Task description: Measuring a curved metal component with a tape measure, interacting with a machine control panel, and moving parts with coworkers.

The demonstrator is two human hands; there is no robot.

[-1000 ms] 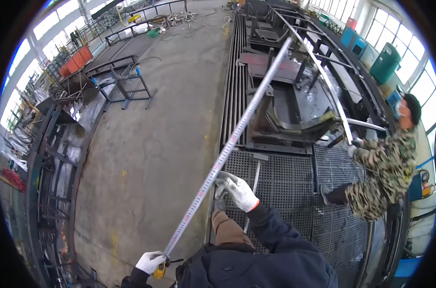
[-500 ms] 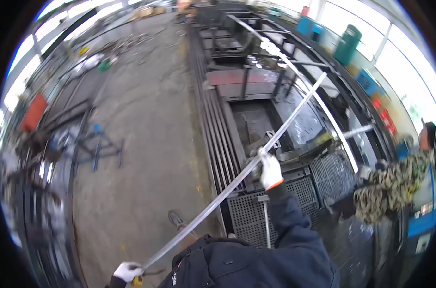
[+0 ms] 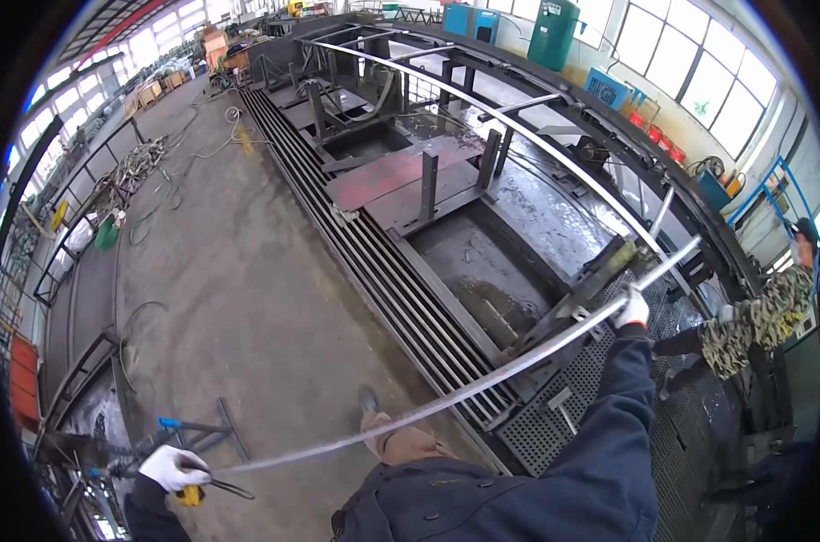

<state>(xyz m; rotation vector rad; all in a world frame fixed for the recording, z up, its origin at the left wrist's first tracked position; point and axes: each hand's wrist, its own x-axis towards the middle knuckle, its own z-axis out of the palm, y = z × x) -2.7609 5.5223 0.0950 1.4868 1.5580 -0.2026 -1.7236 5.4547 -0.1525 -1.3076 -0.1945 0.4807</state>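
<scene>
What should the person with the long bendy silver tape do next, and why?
Probably pull it tighter. The long silver measuring tape sags in a curve between the white-gloved left hand, low by the concrete floor, and the white-gloved right hand over the dark steel frame.

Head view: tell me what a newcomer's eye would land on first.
A long metal tape measure blade arcs across the middle, stretched between the person's white-gloved left hand at the lower left, which grips the yellow case, and the right hand at the right. Behind it runs a large dark steel frame on the concrete floor. A co-worker in camouflage stands at the far right.
</scene>
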